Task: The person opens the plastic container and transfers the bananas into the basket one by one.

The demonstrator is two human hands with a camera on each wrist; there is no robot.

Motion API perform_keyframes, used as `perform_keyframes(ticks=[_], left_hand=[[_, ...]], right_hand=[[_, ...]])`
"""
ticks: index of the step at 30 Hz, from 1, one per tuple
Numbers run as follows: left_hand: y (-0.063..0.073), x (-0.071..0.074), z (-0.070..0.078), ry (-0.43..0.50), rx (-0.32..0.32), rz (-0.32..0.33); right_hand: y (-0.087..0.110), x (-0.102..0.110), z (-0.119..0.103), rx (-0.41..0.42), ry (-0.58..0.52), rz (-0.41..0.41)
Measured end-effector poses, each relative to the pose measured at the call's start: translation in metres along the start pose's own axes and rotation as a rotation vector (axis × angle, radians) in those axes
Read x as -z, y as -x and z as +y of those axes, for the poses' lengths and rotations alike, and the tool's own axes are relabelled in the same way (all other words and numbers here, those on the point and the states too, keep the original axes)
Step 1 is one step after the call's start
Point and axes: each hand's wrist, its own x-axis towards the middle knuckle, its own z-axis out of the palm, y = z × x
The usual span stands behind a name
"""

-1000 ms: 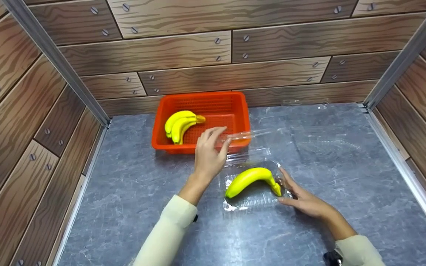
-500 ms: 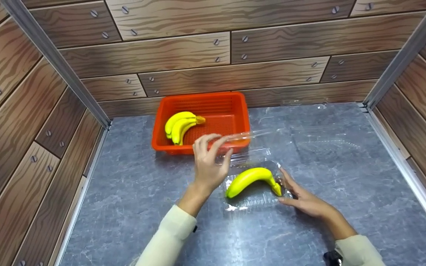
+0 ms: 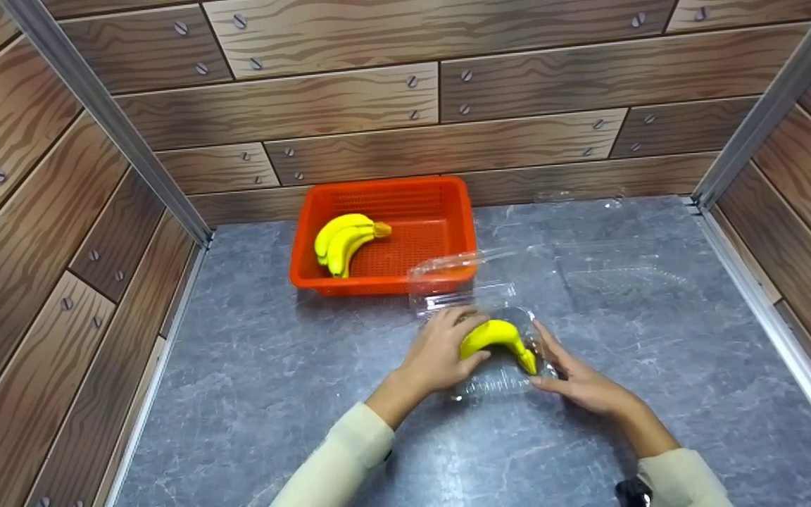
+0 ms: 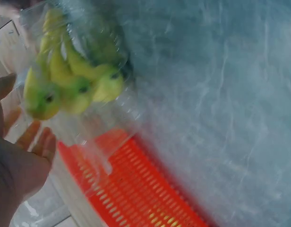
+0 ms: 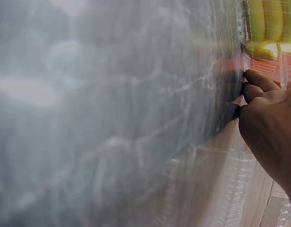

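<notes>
A bunch of yellow bananas [image 3: 493,333] lies in a clear plastic box [image 3: 493,386] on the grey surface; three of its tips face the camera in the left wrist view. The box's hinged lid [image 3: 500,273] stands raised on the far side. My left hand [image 3: 437,355] is over the left end of the bunch, thumb on the near side and fingers on the far side, hiding that end. In the blurred left wrist view its fingers look loosely spread beside the bananas. My right hand [image 3: 578,384] holds the box's right end between thumb and fingers.
An orange basket [image 3: 300,271] holding another bunch of bananas [image 3: 346,243] stands behind, against the wood-patterned back wall. Another clear plastic container [image 3: 631,278] lies to the right of the raised lid. Metal-edged side walls flank the surface.
My left hand has come away from the lid's edge near the basket and moved down and right onto the bananas. The right hand, box and raised lid look unmoved.
</notes>
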Motion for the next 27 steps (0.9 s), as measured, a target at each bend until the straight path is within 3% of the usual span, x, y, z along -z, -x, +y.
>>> perform_keyframes(ticks=[3,6,12,18,27], left_hand=[[-0.001,-0.008,-0.001,0.016,0.108,-0.126],[-0.002,-0.015,-0.003,0.054,0.177,-0.194],[-0.003,-0.025,-0.003,0.074,0.233,-0.180],[-0.006,-0.025,-0.001,0.077,0.291,-0.210],[-0.006,-0.026,0.000,0.091,0.294,-0.213]], right_hand=[[0.000,0.000,0.000,0.002,-0.003,-0.003],[0.000,0.000,0.000,0.002,0.000,-0.004],[-0.001,-0.001,-0.001,0.001,0.003,0.002],[-0.002,-0.002,-0.002,-0.005,-0.007,0.007],[-0.001,-0.002,0.000,0.000,-0.043,-0.001]])
